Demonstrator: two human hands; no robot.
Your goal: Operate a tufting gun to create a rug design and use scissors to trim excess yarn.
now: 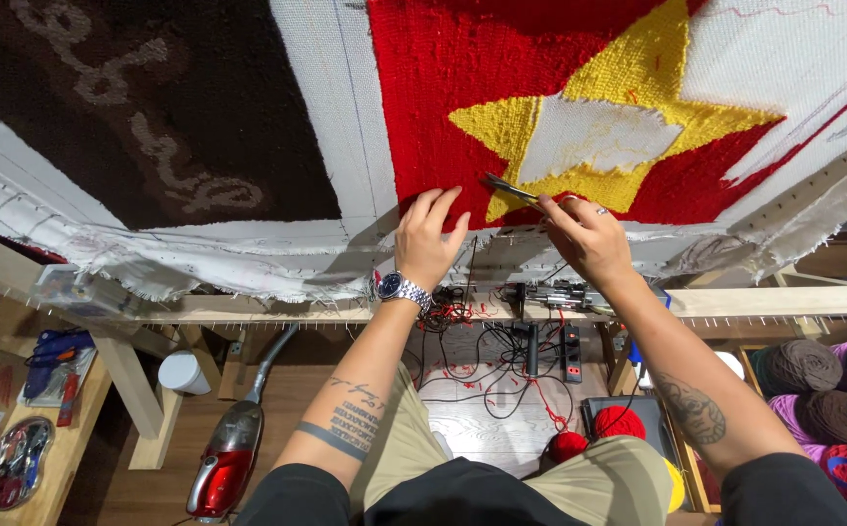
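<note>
Both hands work the red-and-yellow tufted rug's lower edge: right hand closed on slim metal scissors pointing left, toward the open left hand pressing the pile.

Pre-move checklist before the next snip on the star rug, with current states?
1. Scissors gripped in right hand: ok.
2. Left hand flat on the red pile, beside the blades: ok.
3. Left fingers out of the blade path: cannot tell.
4. Blade tips at the yellow star lower edge: ok.
5. Blades open or shut: cannot tell.
6. Backing cloth held on the frame: ok.
</note>
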